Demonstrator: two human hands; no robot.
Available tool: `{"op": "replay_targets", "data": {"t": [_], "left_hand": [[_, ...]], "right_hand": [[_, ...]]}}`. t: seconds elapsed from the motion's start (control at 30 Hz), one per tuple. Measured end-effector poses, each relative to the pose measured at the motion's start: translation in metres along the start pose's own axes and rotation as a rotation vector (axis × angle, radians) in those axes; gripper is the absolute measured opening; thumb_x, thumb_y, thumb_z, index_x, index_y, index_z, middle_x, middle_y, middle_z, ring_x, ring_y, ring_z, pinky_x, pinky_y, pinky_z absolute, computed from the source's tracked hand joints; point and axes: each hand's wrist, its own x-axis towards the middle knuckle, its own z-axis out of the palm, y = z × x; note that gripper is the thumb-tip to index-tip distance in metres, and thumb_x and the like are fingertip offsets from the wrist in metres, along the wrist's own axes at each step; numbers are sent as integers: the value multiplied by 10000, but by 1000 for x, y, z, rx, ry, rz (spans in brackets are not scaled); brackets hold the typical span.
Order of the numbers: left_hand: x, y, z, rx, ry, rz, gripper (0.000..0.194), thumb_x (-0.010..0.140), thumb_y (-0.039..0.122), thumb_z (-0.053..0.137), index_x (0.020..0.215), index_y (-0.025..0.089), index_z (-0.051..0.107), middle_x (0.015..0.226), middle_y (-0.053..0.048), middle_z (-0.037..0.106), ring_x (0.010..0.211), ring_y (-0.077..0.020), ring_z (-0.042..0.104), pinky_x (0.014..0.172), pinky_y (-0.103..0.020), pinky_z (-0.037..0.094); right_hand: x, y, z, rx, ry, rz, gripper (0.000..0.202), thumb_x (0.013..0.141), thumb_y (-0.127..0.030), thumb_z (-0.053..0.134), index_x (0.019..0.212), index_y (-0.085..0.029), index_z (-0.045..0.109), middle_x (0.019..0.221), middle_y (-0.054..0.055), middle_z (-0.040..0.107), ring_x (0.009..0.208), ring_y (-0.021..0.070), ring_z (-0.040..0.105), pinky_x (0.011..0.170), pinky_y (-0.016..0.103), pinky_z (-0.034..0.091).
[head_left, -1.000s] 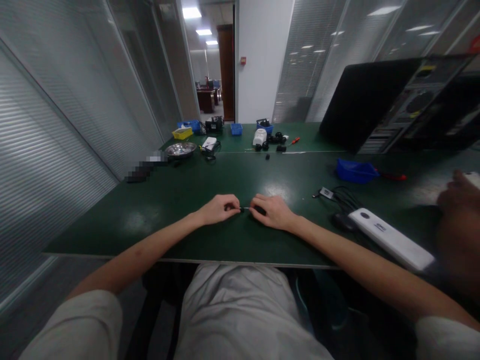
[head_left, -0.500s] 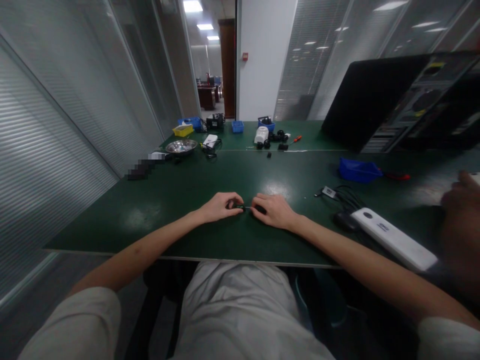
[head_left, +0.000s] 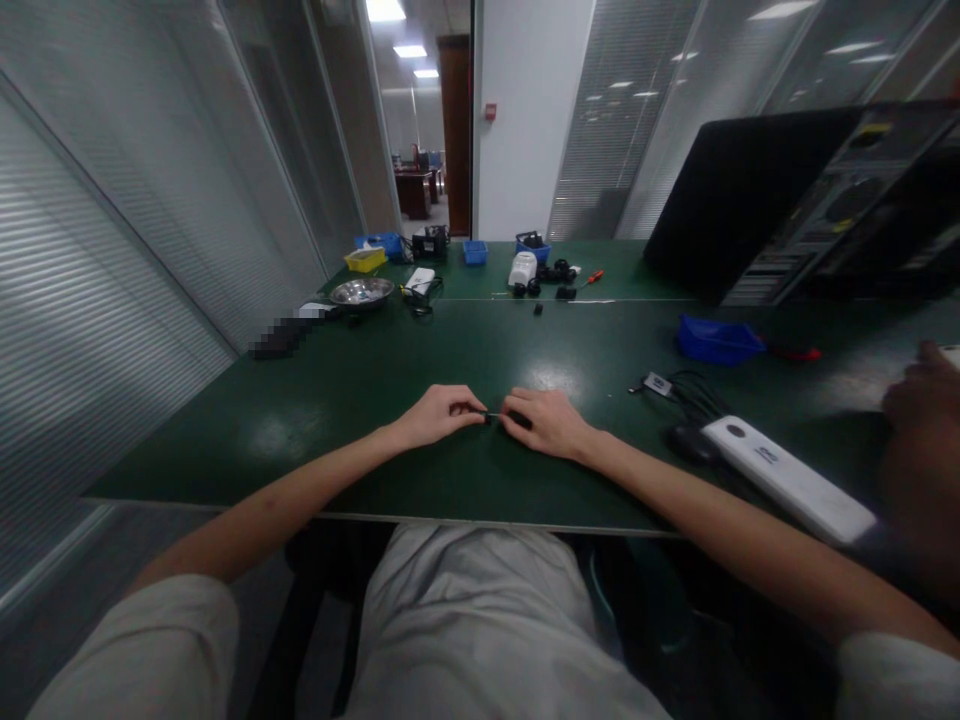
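My left hand (head_left: 436,413) is closed in a pinch over the green table (head_left: 360,400). Between its thumb and fingertips is a small dark piece (head_left: 487,418), too small to name. Just to the right, my right hand (head_left: 547,420) rests low over the tabletop with its fingers curled. A dark object (head_left: 519,418) shows partly under those fingers, and a thin light shaft (head_left: 494,414) spans the narrow gap between both hands. The fingers cover most of what they hold.
On the right lie a white power bank-like device (head_left: 787,480), cables (head_left: 694,390) and a blue bin (head_left: 718,340). Another person's hand (head_left: 919,400) is at the right edge. A metal bowl (head_left: 361,292) and an orange-handled screwdriver (head_left: 595,277) lie farther back, near a black computer case (head_left: 750,190).
The fingers of my left hand have shifted slightly, and less of the dark piece shows inside its grip. My right hand stays nearly in place.
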Motion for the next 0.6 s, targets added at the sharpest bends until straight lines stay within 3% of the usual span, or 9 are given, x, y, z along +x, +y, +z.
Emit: {"op": "replay_targets", "data": {"t": [0.23,0.6], "left_hand": [[0,1,2,-61,32,16,197,959,325,698,1031,157,772,994,-71,729,888,-177,664,802,-269,476],[1,4,5,-2,-2,57,182,945,311,714,1020,157,775,966,-70,712,837,-168,648,775,-270,472]], "right_hand": [[-1,2,2,34,38,-20,275,1068,-392,418,1044,-208,620,932,42,651,732,148,560,613,290,269],[1,-5,3,-59,11,-127,247,1067,-345,423,994,-194,605,921,47,628,706,135,521,593,293,246]]}}
